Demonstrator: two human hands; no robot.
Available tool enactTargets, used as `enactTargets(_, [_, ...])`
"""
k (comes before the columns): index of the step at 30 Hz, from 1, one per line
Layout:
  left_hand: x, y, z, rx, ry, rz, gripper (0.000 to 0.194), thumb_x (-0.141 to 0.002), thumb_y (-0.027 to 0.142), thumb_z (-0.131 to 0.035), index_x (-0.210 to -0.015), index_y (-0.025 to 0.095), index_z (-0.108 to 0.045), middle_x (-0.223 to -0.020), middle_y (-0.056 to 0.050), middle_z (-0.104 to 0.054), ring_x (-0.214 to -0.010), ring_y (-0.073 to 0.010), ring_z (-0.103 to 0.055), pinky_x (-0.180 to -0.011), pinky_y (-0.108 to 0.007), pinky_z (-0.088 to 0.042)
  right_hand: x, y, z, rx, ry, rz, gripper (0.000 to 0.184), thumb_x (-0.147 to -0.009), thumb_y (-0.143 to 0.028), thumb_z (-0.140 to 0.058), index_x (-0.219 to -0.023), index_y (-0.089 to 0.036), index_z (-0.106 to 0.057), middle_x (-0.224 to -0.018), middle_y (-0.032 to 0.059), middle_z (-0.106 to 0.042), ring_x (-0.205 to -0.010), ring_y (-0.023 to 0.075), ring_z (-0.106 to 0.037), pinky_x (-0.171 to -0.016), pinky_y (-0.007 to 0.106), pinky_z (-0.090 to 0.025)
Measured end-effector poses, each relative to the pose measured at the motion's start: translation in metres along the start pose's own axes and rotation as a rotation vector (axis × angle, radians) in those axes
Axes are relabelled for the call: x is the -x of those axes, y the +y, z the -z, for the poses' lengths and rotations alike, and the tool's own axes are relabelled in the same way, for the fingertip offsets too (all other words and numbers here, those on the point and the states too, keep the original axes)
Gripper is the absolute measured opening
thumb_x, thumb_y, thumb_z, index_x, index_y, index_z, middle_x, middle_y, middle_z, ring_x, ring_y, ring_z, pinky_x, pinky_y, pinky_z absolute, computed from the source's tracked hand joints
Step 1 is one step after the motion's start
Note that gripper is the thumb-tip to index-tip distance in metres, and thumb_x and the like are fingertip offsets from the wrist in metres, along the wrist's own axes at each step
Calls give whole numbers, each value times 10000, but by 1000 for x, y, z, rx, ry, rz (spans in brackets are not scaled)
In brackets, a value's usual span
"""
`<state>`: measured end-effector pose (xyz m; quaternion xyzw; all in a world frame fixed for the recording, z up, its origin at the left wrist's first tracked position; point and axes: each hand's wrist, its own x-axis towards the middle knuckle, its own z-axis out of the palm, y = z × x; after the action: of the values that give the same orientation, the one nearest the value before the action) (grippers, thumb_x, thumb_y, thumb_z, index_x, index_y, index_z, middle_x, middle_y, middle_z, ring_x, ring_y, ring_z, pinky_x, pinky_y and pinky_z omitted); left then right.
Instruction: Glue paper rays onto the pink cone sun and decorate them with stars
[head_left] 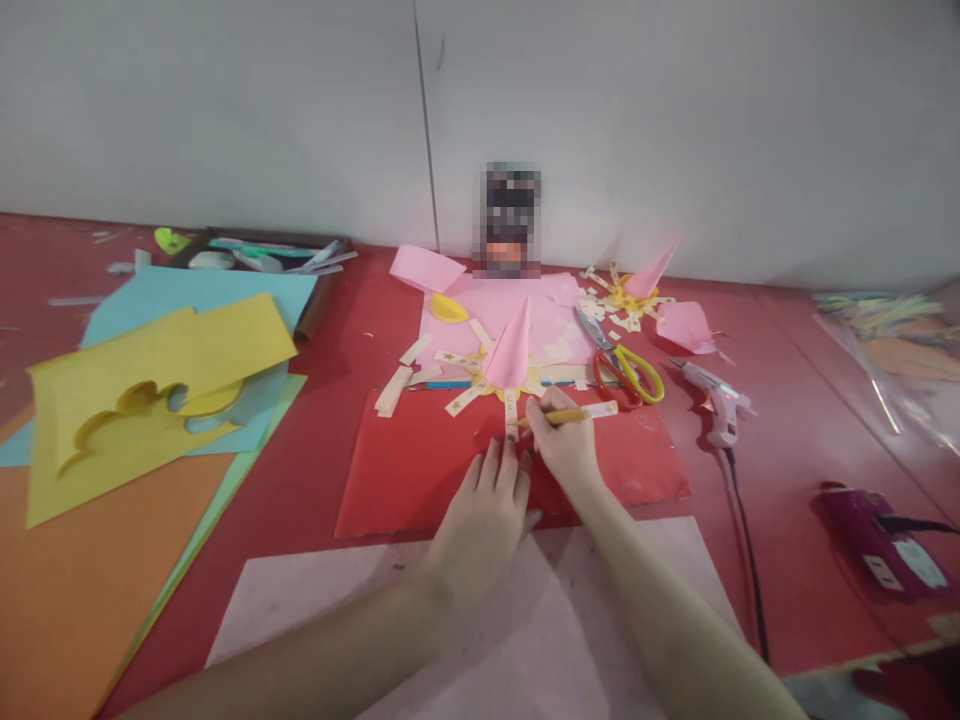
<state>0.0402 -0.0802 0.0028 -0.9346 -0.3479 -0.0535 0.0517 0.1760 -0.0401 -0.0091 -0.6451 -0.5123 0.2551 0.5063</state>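
Under both forearms, a pale sheet (262,610) is spread on the red worktop (315,480). The left hand (484,510) is laid flat on a red board (637,465), its fingers extended and their tips placed at the near end of a marked paper strip (511,403). Close beside it, the right hand (568,455) is closed around a yellow-brown pen (568,414), whose point is held at that strip.

To the left of the hands, an orange sheet (90,560) is partly overlapped by cut yellow paper (112,390). Well to their right, a purple power socket (881,540) is seen, with a glue gun (720,400) nearer to them.

Just beyond the fingers, a pink cone (510,350) is ringed by strips, some marked with stars. Beyond the right hand, scissors (604,342) are laid with their handles toward it. Farther off, a second pink cone (654,272) is surrounded by paper scraps, before a pale wall (225,120).
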Motion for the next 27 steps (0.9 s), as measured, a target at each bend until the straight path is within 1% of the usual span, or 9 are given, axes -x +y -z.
enactTargets(6, [1, 0, -2, -26, 0, -4, 481, -864, 336, -483, -1220, 13, -516, -1261, -247, -508, -1174, -355, -481, -908, -444, -464, 0, 0, 0, 17, 12, 3, 288, -804, -317, -472, -559, -230, -348, -399, -68, -410, -394, 92, -402, -416, 218, -320])
enactTargets(11, [1, 2, -2, -29, -2, 4, 474, -872, 331, -469, -1222, 15, -515, -1280, -247, -492, -1187, -354, -469, -919, -450, -455, 0, 0, 0, 30, 15, 5, 291, -807, -304, -463, -555, -231, -336, -398, -69, -398, -401, 98, -417, -432, 222, -327])
enactTargets(17, [5, 8, 0, -36, 3, 43, 413, -877, 259, -452, -1205, 20, -534, -1313, -234, -465, -1212, -348, -444, -919, -468, -456, 0, 1, 0, 12, 2, 10, 285, -813, -302, -454, -568, -235, -325, -394, -75, -365, -431, 112, -460, -455, 224, -341])
enactTargets(20, [7, 9, 0, -52, 17, 36, 382, -867, 218, -459, -1189, 36, -552, -1285, -209, -506, -1182, -327, -482, -903, -449, -475, 0, 0, 0, 19, 0, 11, 284, -810, -295, -452, -566, -235, -320, -399, -75, -363, -428, 112, -458, -457, 226, -338])
enactTargets(24, [6, 9, 0, -90, 30, 32, 376, -869, 239, -461, -1169, 40, -570, -1225, -188, -564, -1144, -306, -521, -910, -416, -479, 0, 0, 1, 19, 0, 4, 282, -806, -294, -456, -565, -234, -324, -398, -77, -361, -423, 108, -448, -460, 223, -335])
enactTargets(27, [5, 8, -1, -118, 25, 21, 369, -865, 237, -473, -1172, 56, -570, -1224, -171, -569, -1151, -295, -517, -919, -397, -472, 0, 2, 1, 5, -6, 8, 284, -804, -299, -462, -564, -232, -328, -396, -78, -365, -420, 105, -439, -457, 220, -329])
